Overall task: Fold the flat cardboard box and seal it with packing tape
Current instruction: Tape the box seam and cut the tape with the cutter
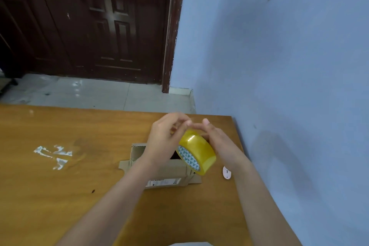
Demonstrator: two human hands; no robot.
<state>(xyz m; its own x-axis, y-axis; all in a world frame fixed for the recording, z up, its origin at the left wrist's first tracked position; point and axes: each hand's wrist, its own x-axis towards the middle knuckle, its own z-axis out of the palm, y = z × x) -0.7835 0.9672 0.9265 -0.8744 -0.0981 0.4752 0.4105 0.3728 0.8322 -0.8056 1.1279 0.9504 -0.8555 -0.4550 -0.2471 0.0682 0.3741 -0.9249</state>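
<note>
On the wooden table (60, 195), beneath the raised hands: cardboard box (169, 173), folded up, top open, no tape seen on it. Above it: roll of yellow packing tape (196, 151), gripped by right hand (216, 139); left hand (166, 136) pinches at its edge. Sealing remains.

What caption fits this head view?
Both hands, left and right, hold a yellow tape roll above an unsealed cardboard box.
</note>
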